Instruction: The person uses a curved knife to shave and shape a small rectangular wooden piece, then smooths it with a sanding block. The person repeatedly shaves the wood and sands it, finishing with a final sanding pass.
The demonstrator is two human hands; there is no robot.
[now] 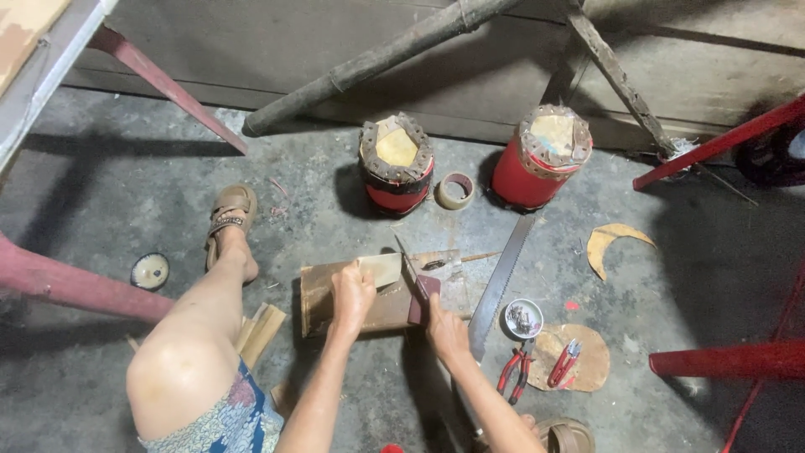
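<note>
Hands at block: sheet and knife.
Left hand point(352, 289) presses pale sheet point(384, 268) onto wooden block point(323, 309) on floor; right hand point(444, 329) grips knife point(417, 285), blade on sheet. Saw point(501, 281) alongside.

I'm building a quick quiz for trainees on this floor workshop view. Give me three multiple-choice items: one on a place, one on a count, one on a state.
1. Where does the hand saw lie?
A. On the floor, right of the wooden block
B. Across the person's knee
C. On top of a drum

2. How many red drums stand by the wall?
A. One
B. Two
C. Four

3. What is the right hand doing?
A. Resting open on the floor
B. Gripping a knife whose blade meets the pale sheet
C. Holding the pliers

Answers:
1 A: the saw rests on the concrete beside the block.
2 B: one drum and a second drum are seen.
3 B: the fingers close on the handle while the left hand presses the sheet down.
</note>
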